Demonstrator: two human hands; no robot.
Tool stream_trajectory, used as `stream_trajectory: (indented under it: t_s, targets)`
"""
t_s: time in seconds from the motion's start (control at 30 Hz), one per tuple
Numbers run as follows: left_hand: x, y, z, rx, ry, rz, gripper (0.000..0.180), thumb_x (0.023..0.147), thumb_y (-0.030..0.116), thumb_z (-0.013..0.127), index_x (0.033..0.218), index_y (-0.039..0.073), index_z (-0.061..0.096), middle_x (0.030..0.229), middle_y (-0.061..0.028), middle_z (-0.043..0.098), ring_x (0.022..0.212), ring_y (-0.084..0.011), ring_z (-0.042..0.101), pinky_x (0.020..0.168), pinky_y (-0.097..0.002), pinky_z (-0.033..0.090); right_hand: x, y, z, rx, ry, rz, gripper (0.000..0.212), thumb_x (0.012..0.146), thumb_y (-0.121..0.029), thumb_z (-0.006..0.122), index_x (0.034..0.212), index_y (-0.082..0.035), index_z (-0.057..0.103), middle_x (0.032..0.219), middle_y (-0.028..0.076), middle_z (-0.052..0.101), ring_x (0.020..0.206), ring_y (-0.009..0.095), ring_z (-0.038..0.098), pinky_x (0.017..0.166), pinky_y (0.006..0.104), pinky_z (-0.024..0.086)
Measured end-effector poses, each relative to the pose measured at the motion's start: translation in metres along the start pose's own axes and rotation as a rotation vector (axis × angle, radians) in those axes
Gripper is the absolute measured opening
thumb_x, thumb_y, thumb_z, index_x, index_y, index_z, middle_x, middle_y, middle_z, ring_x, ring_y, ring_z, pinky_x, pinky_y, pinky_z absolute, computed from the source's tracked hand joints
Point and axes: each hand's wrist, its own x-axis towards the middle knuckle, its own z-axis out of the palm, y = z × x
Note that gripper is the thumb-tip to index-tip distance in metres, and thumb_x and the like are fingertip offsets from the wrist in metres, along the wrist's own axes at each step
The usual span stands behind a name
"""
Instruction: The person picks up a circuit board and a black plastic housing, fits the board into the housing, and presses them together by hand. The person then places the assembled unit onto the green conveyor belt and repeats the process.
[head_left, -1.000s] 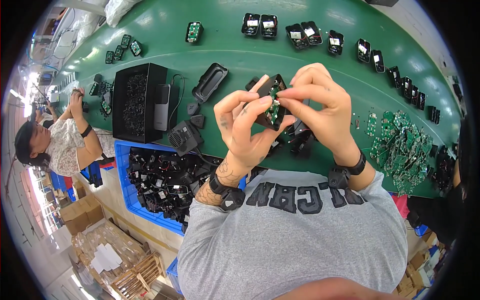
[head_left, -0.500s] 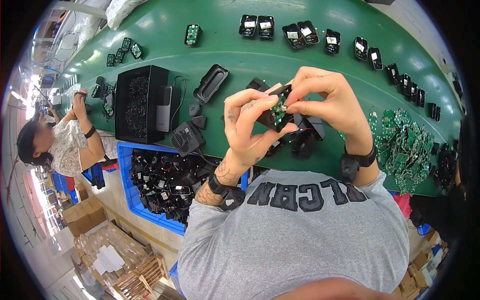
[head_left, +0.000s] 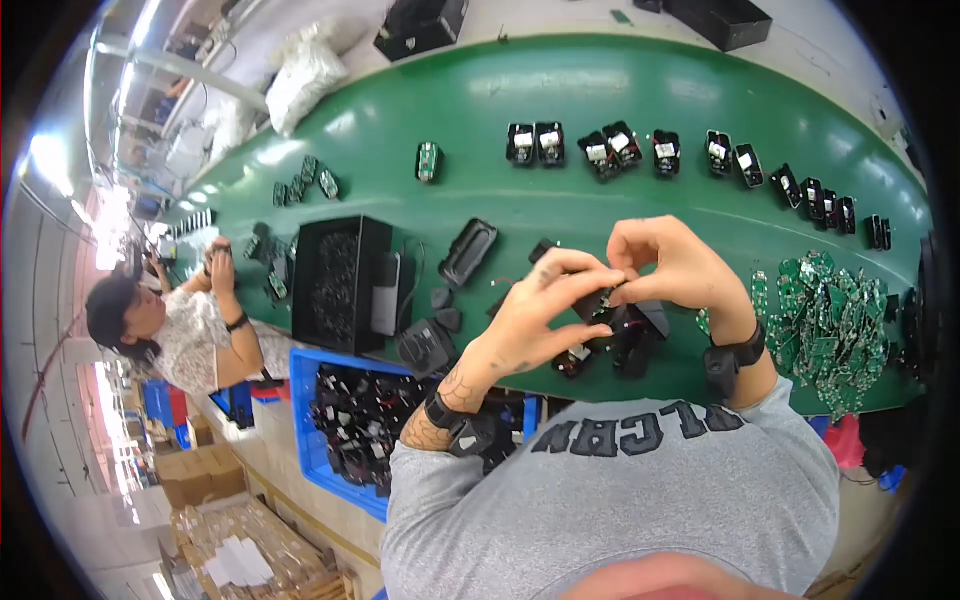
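My left hand [head_left: 540,312] grips a small black plastic housing [head_left: 594,303] with a green circuit board in it, thumb below and fingers above. The housing is tilted and mostly hidden by fingers. My right hand [head_left: 675,268] has its thumb and index finger pinched together at the housing's right end; what lies between their tips is hidden. Beneath the hands on the green table [head_left: 520,215] lie more black housings [head_left: 630,340] with wires. An empty black oval shell [head_left: 468,252] rests farther left.
Loose green circuit boards [head_left: 825,325] are heaped at right. Fitted housings [head_left: 665,152] line the far side. At left stand a black box [head_left: 342,285] of small dark parts and a blue crate [head_left: 310,440] of black housings. A co-worker [head_left: 205,340] sits at far left.
The view has tilted up, showing more of the table's far side. The housing in my left hand has turned, so its board faces me less. My right fingers stay pinched at it.
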Motion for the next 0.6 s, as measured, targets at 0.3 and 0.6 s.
stream_trajectory:
  t_s: [0.3,0.6]
  targets:
    - [0.054,-0.118,-0.128,0.556,-0.029,-0.319,0.056,0.074,0.001,0.058,0.129,0.006,0.055,0.120,-0.0135,0.056,0.110,-0.0235,0.053,0.095,-0.0311,0.044,-0.016,0.031,0.001,0.110,0.486,0.014,0.015,0.087,-0.010,0.067,0.081,0.000,0.058,0.073,0.001,0.060,0.069,0.011,0.065,0.057,0.0208,0.045]
    - [0.065,-0.238,-0.152,0.806,0.055,-0.301,0.038,0.077,-0.006,0.045,0.108,0.001,0.066,0.109,-0.0228,0.064,0.105,-0.0375,0.060,0.093,-0.0405,0.047,-0.096,0.066,-0.035,-0.149,0.694,0.123,0.013,0.088,-0.010,0.064,0.086,0.002,0.063,0.078,0.003,0.065,0.073,0.009,0.062,0.068,0.0233,0.050]
